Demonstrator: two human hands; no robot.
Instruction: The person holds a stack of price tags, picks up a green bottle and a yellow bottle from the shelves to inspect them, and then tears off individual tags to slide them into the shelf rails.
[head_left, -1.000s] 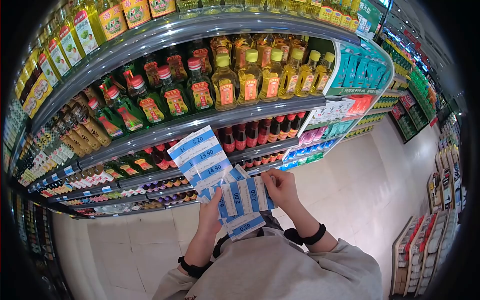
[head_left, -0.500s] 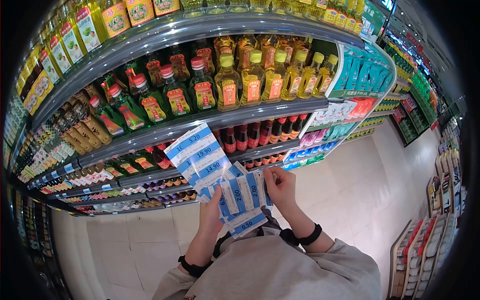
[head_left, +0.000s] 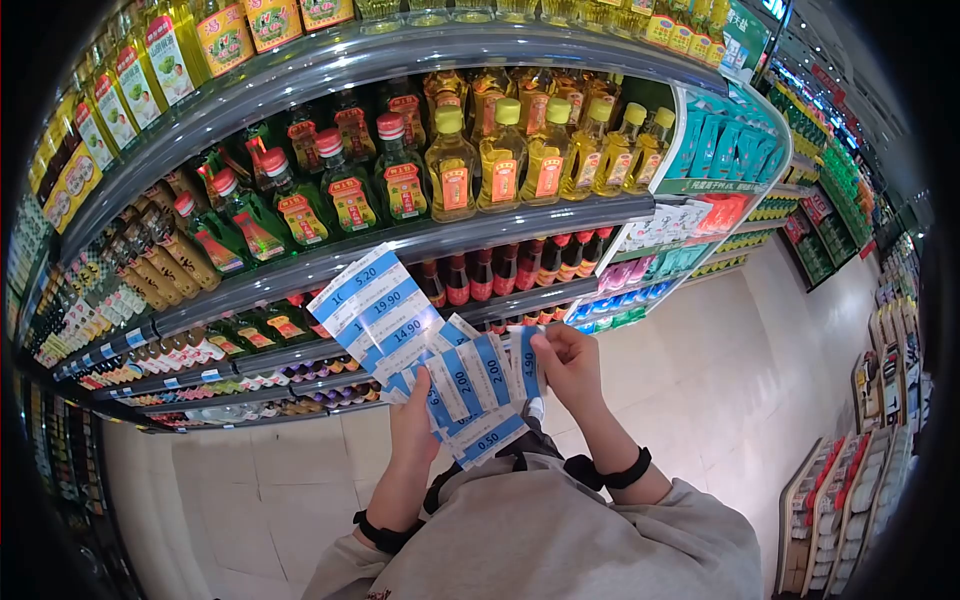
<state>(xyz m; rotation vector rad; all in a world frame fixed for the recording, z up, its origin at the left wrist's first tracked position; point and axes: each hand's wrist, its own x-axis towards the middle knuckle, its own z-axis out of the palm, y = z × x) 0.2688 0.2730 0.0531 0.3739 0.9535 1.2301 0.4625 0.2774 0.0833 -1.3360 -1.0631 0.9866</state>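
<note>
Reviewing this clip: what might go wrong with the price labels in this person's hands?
The left hand holds a loose-looking fan of price labels; some might slip to the floor.
The right hand pinches the 4.90 label close beside others; pulling it could drag a neighbour along.
Overlaps partly cover some prices, so one could be misread.

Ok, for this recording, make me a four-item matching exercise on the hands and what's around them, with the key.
1. left hand
2. right hand
3. 0.50 tag
4. wristbands

A. lowest tag in the picture
B. pinching the 4.90 tag
C. black
D. gripping the fanned bunch

Pairs: 1-D, 2-B, 3-A, 4-C
</note>
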